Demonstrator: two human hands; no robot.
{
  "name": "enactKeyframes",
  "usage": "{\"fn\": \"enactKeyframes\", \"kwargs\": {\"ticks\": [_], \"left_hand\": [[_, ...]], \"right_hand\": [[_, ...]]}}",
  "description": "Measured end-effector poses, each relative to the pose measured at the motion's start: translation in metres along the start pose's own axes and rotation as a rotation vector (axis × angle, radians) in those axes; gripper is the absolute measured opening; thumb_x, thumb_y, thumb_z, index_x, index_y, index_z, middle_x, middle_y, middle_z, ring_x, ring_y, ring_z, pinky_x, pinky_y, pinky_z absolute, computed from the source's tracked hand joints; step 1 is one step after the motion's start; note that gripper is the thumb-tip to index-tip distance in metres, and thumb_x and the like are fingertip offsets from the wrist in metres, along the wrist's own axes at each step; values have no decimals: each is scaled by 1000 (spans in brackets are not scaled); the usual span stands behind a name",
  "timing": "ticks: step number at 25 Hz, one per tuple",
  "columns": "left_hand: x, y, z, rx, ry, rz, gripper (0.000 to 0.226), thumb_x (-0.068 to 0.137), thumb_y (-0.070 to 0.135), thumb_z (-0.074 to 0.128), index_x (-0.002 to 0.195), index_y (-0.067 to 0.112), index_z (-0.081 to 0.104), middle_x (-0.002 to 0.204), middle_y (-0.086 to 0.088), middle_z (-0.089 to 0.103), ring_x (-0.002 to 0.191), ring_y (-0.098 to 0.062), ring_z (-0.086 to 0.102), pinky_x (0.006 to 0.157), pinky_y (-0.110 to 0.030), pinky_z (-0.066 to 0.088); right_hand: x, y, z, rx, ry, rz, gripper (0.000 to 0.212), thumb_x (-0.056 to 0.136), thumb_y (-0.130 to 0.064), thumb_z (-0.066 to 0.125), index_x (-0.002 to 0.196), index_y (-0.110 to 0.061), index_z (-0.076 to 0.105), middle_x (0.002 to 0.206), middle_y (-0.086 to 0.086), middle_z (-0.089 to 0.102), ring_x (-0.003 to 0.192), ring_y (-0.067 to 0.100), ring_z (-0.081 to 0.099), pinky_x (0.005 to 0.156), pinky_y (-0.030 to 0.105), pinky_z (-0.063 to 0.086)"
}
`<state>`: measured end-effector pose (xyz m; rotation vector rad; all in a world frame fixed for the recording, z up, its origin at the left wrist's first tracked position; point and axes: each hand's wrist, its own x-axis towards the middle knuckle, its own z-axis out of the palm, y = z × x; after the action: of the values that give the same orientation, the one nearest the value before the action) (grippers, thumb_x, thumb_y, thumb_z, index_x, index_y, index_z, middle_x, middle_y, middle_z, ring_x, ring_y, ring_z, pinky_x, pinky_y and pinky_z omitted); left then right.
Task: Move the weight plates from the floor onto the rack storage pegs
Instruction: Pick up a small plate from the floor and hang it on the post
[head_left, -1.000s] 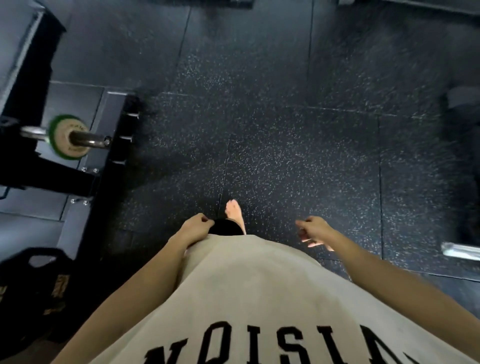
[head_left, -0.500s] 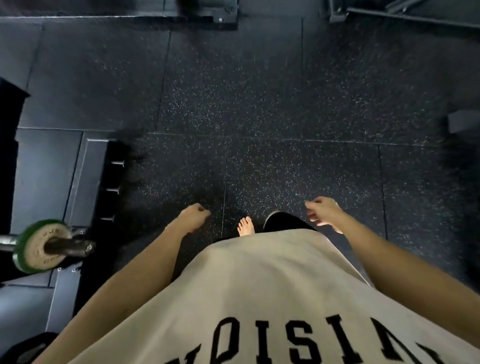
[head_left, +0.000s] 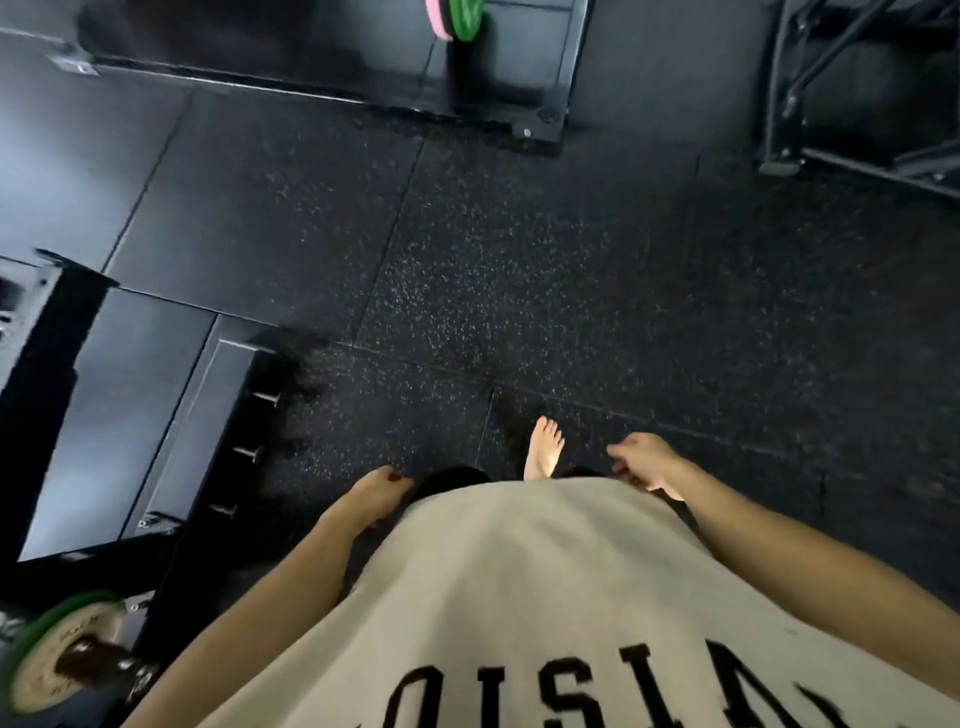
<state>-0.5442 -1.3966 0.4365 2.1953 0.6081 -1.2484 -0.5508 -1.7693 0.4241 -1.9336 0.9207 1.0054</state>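
Both my grips hang loosely curled, holding nothing: left hand (head_left: 378, 493), right hand (head_left: 647, 462); round green-rimmed tan weight plate (head_left: 54, 657) sits left of my beige shirt (head_left: 519, 597).

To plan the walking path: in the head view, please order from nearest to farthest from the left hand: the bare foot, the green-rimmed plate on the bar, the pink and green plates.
From the left hand:
1. Bare foot, just right.
2. Green-rimmed beige weight plate on the bar, lower left.
3. Pink and green plates, top edge.
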Motion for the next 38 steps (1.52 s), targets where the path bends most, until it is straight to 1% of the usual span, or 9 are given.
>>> {"fn": "enactKeyframes", "kwargs": {"ticks": [4,7,12,14,18,29,31,34,38], "left_hand": [[34,60,-51,-215,195,-26,26,94,28,56,110,10,64,107,-12,66,95,-29,63,79,-33,51],[70,90,-81,-289,184,-97,31,95,32,55,117,11,62,116,-10,65,104,-27,61,86,-33,49],[149,130,-157,-264,59,-84,36,101,28,45,128,8,58,137,-14,55,128,-31,49,97,-28,39],[174,145,-213,-240,54,-72,25,99,30,48,118,18,60,128,-9,59,121,-28,54,91,-27,41],[219,168,-331,-460,208,-114,26,96,30,54,111,10,61,92,-9,64,80,-24,62,67,-31,49],[317,153,-513,-808,110,-370,30,94,28,51,114,7,59,88,-11,61,65,-21,55,57,-29,47],[325,141,-551,-897,165,-422,31,94,29,54,114,7,62,102,-15,66,82,-28,64,71,-36,55],[340,122,-603,-1001,399,-531,31,95,28,55,116,8,63,120,-13,66,111,-29,60,87,-31,45],[370,81,-659,-1197,423,-614,31,95,30,54,117,10,63,125,-12,64,116,-28,58,95,-33,44]], "right_hand": [[48,-120,-45,-185,-83,-92,17,98,-28,53,99,-11,57,82,7,63,61,17,56,57,27,45],[85,-222,-65,-294,-91,-178,17,100,-30,51,105,-14,56,98,8,66,77,19,62,57,28,47],[146,-361,-73,-519,-120,-180,18,99,-32,51,103,-15,56,99,8,67,76,18,60,58,27,47],[160,-427,-75,-600,-126,-172,19,99,-32,51,103,-15,56,97,7,66,75,17,59,59,28,47],[182,-563,-58,-533,-97,-294,17,98,-30,52,94,-14,57,90,7,65,70,18,58,57,29,46],[260,-904,79,-889,-260,-383,17,97,-26,56,92,-10,58,83,8,65,64,18,56,58,29,43],[265,-970,117,-941,-294,-401,17,98,-25,55,97,-8,57,79,7,63,60,19,55,52,27,41],[262,-1049,173,-1097,-341,-445,17,98,-27,54,101,-11,57,88,8,65,73,21,60,56,30,46],[244,-1142,285,-1299,-421,-546,14,98,-28,55,94,-15,57,96,10,67,79,23,62,63,33,50]]}}
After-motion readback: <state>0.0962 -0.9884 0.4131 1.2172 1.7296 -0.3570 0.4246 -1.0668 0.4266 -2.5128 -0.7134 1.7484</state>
